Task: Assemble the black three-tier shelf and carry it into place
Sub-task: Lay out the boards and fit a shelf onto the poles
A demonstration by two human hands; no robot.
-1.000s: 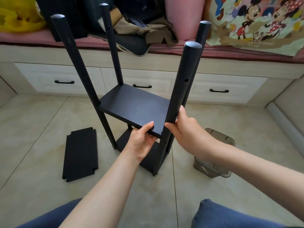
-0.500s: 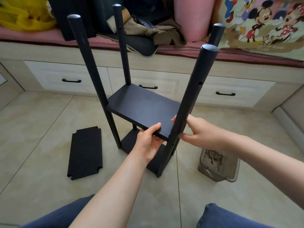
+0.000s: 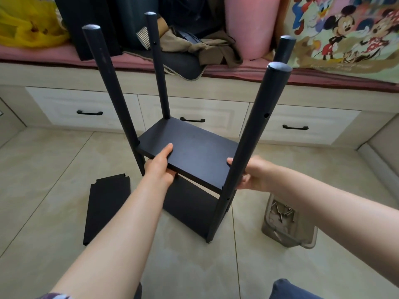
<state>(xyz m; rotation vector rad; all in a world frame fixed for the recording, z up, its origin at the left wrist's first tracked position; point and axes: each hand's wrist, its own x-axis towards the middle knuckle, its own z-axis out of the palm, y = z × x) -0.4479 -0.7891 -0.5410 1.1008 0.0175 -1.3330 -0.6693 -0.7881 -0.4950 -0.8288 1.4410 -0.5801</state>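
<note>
While the tiled floor (image 3: 43, 160) carries the half-built black shelf (image 3: 190, 212) upright before the drawers (image 3: 216, 108), a loose board (image 3: 106, 208) lies left of it and a tub of screws (image 3: 287, 233) right; your left hand (image 3: 159, 169) grips its middle board (image 3: 194, 149), your right hand (image 3: 254, 175) wraps its front post (image 3: 255, 126).

Beige tiled floor (image 3: 54, 169) with thin grout lines. At the back stands a cream cabinet (image 3: 216, 82) with 3 drawers (image 3: 218, 108), each with a black handle (image 3: 89, 113). A pink pad (image 3: 64, 56) tops it and carries a yellow bag (image 3: 26, 24), crumpled clothes (image 3: 194, 47), a pink cushion (image 3: 248, 24) and a cartoon blanket (image 3: 349, 39). The light is soft and even.
</note>
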